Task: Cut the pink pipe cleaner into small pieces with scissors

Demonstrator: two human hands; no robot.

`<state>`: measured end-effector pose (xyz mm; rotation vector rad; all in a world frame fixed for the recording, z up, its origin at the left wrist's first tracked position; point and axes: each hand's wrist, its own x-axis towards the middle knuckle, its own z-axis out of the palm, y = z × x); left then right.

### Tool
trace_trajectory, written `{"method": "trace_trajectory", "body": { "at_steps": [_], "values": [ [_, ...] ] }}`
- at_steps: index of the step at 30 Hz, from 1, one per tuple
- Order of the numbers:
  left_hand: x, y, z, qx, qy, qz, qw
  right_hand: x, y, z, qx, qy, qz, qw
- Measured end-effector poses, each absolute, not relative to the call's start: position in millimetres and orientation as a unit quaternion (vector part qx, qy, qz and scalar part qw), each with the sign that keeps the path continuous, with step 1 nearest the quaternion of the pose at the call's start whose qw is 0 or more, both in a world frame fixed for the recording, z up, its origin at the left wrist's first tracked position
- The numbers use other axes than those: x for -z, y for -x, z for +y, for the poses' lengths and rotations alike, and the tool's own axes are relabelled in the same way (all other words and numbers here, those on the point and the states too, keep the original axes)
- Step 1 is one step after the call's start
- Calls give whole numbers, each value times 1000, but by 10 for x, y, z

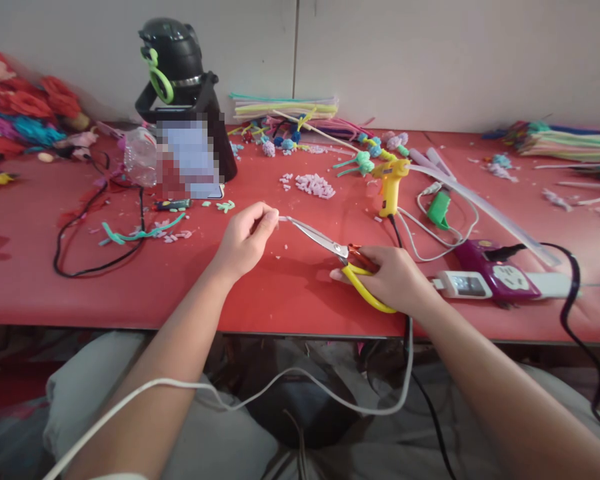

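My left hand (247,237) pinches a short pale lilac strip, seemingly pipe cleaner (283,219), between thumb and fingertips. My right hand (393,277) grips scissors (325,245) with yellow and orange handles. Their blades look nearly closed, and the tips meet the free end of the strip. Whether the blades have the strip between them is too small to tell. Behind the hands lies a pile of short lilac pieces (315,186) on the red tabletop (280,293). Smaller lilac scraps and a bent teal pipe cleaner (145,233) rest to the left.
A yellow glue gun (391,187) stands beyond my right hand, near a purple power strip (497,270) with cables. A black bottle (173,60) and a propped phone (193,160) are at back left. Bundled pipe cleaners (285,107) lie by the wall. A white cable (290,373) crosses my lap.
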<state>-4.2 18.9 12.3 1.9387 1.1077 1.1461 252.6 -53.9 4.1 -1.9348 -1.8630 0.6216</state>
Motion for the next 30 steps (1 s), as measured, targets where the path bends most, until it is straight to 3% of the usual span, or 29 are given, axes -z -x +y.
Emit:
{"method": "trace_trajectory", "body": {
  "at_steps": [30],
  "values": [
    [-99,35,191,-429,-714,436,340,-17,-2549,-552,-230,677,-668,205]
  ]
}}
